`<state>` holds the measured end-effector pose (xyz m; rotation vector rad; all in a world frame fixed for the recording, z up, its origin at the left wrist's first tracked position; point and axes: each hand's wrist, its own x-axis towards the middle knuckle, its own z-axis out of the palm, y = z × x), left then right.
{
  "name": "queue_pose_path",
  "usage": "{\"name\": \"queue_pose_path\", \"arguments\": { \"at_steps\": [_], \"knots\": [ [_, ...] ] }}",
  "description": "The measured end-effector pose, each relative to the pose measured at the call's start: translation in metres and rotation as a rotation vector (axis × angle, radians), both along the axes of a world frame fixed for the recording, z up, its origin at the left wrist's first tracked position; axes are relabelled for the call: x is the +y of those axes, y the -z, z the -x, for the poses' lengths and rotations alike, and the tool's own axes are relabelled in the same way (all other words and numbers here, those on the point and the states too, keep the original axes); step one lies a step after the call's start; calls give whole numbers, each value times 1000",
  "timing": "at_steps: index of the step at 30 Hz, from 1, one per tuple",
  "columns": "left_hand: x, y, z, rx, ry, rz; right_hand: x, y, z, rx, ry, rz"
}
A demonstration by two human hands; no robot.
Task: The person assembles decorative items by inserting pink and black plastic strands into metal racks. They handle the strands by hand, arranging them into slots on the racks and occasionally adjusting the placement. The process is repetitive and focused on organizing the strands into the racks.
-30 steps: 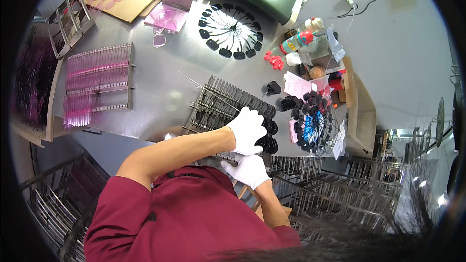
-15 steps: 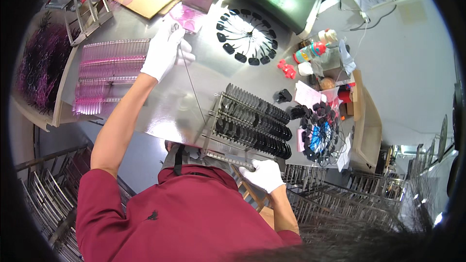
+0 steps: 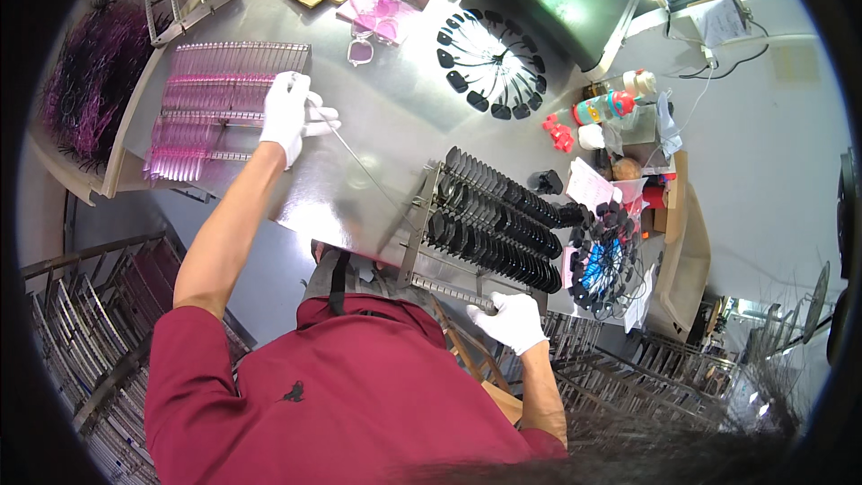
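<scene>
My left hand (image 3: 287, 115), in a white glove, is over the right end of a rack of pink clear lenses (image 3: 193, 108). A thin metal rod (image 3: 357, 160) slants from its fingers toward the dark rack; the hand looks closed on the rod, with some fingers sticking out. My right hand (image 3: 510, 323), also gloved, grips the near rail of a metal rack (image 3: 449, 292) that carries rows of dark lenses (image 3: 494, 229). A single pink-rimmed lens (image 3: 360, 52) lies on the table beside pink lenses on a pink sheet (image 3: 382, 13).
Black pieces on thin stems form a ring (image 3: 453, 81) toward the back. Bottles (image 3: 603, 108), red clips (image 3: 557, 135) and a second ring of black pieces (image 3: 600, 260) are at the right. A bin of pink and black strands (image 3: 99, 94) stands far left; metal racks (image 3: 108, 341) are below.
My left hand has moved from beside the pink sheet toward the pink lens rack, the rod swinging with it. The single lens now shows. My right hand stays on the rail. The view has shifted.
</scene>
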<state>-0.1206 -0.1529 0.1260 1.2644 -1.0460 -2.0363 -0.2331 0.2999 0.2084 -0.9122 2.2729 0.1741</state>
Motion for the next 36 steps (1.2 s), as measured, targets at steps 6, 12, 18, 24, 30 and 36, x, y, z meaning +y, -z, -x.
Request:
{"name": "queue_pose_path", "arguments": {
  "at_steps": [6,12,18,24,30,36],
  "knots": [
    [9,-9,10,107,82,-20,7,4,1,64,-8,179],
    [-12,-15,-4,71,9,36,0,1,6,68,-29,91],
    [9,-8,-1,146,72,-73,11,6,8,127,-64,222],
    [27,16,-43,60,-178,-241,2,-4,9,103,-60,177],
    [26,32,-62,102,-194,-208,-2,-10,12,51,-49,147],
    [26,32,-70,117,-211,-216,-10,-13,15,65,-40,95]
  ]
}}
